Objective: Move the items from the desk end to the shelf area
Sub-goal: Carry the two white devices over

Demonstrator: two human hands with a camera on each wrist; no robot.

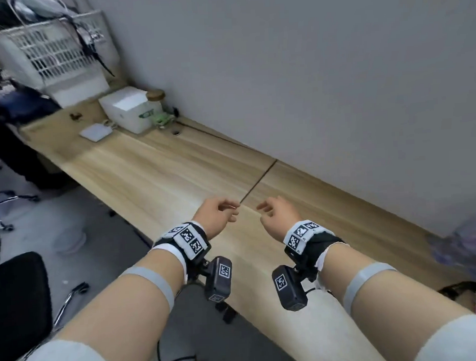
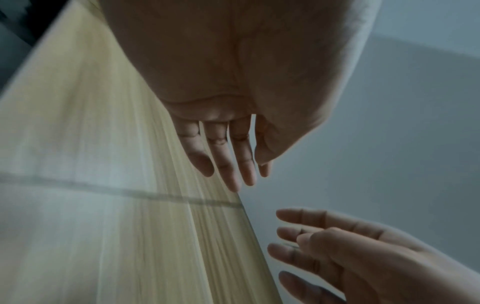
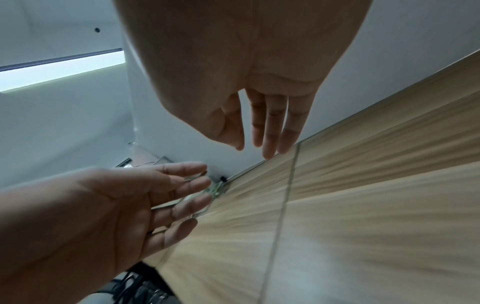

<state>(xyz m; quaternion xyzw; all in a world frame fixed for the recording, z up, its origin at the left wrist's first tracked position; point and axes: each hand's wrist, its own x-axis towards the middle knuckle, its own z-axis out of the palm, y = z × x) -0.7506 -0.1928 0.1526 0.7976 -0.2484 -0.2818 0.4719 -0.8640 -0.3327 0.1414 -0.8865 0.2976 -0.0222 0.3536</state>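
Left hand (image 1: pixel 215 216): empty, fingers loosely extended, raised over the desk (image 1: pixel 153 168).
Right hand (image 1: pixel 276 214): empty, fingers relaxed, just beside the left, not touching.
Items: white box (image 1: pixel 128 108), cork-lidded jar (image 1: pixel 156 100), flat white pad (image 1: pixel 96 131), grouped at the desk's far end by the white basket (image 1: pixel 51 52).

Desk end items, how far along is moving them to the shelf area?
Nothing looks moved yet. The white box, the cork-lidded jar and the flat white pad all sit at the far end of the desk. In hand: nothing; the left hand and right hand hover empty above the desk. Every item is left to carry.
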